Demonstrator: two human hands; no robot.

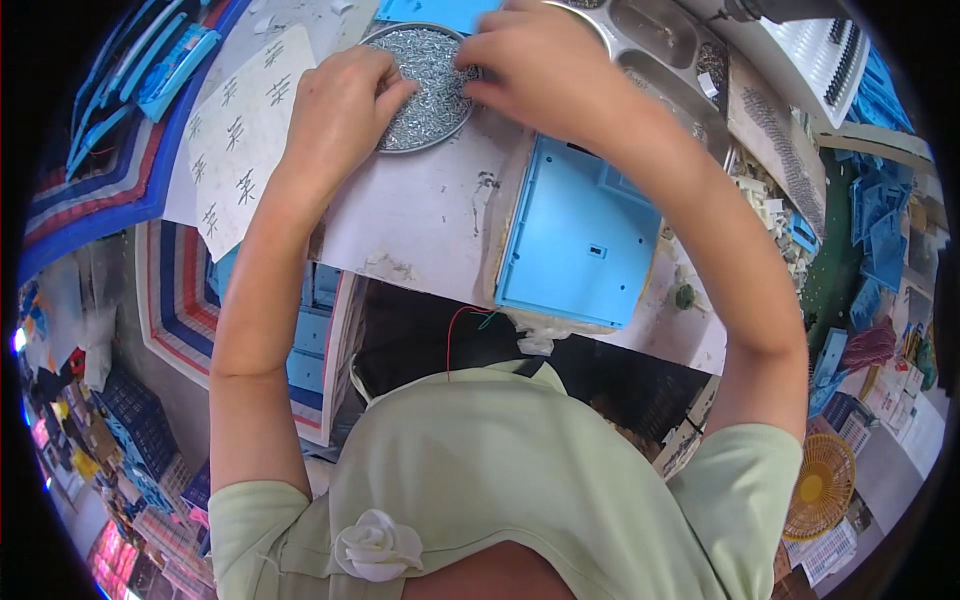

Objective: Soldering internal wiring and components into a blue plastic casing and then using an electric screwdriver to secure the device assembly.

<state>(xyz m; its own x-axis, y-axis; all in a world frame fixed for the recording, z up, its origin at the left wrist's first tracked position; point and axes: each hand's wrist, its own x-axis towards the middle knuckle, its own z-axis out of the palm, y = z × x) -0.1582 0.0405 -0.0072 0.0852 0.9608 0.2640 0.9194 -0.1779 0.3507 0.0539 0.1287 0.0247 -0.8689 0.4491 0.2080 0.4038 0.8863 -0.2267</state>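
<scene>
A round metal dish (pixel 388 151) full of small silvery screws (pixel 425 95) sits at the far edge of the view, between my hands. My left hand (pixel 345 105) reaches over the dish's left side, thumb and fingers drawn together at the screws; anything between the fingertips is hidden. My right hand (pixel 530 65) is over the dish's right rim, partly smeared by motion, so its grip is unclear. Nearer to me, a blue plastic panel (pixel 575 235) with a small rectangular slot lies on the table. Part of another blue plastic piece (pixel 445 12) shows beyond the dish.
A handwritten sheet (pixel 245 135) lies left of the dish. To the right are a metal compartment tray (pixel 655 35), a board with rows of small parts (pixel 775 130) and scattered pale pieces. A striped bag with blue parts (pixel 185 270) stands left; a yellow basket (pixel 820 485) is lower right.
</scene>
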